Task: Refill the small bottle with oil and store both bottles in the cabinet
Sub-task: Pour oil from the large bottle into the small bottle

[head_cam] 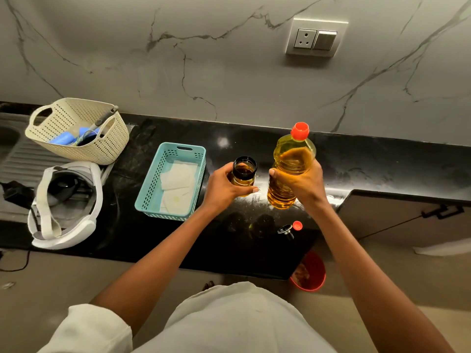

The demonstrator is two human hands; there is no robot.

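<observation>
Left of the blue tray [153, 200], which holds folded paper liners, a cream perforated basket [76, 131] and a white strapped headset [66, 205] sit on the black polished worktop [122, 225]. Just right of the tray the left hand [224, 187] grips the small bottle [244, 174]: a squat, clear jar with a dark open collar, upright, amber oil showing inside, its base on or barely above the worktop; I cannot tell which. Its fingers [251, 190] are wrapped around the lower wall, thumb at the rim side.

Right of it, almost touching, the right hand [298, 184] holds the large bottle [290, 171], a ribbed soft-plastic cylinder of yellow oil. Its fingers are closed round the midsection. The bottle's long axis leans only a little off vertical, neck up and away from the person, and it appears to carry a red cap [300, 130], though a second red cap [297, 225] lies near the worktop's front edge beside a dark metal stopper [285, 230], probably the small bottle's own.

So the coming move turns on the large bottle's mouth standing above and right of the jar's opening. To pour, the neck must tip leftward over it. Smooth oily plastic may slip. Right of everything, a cabinet door [407, 217] with a dark handle stands ajar.
</observation>
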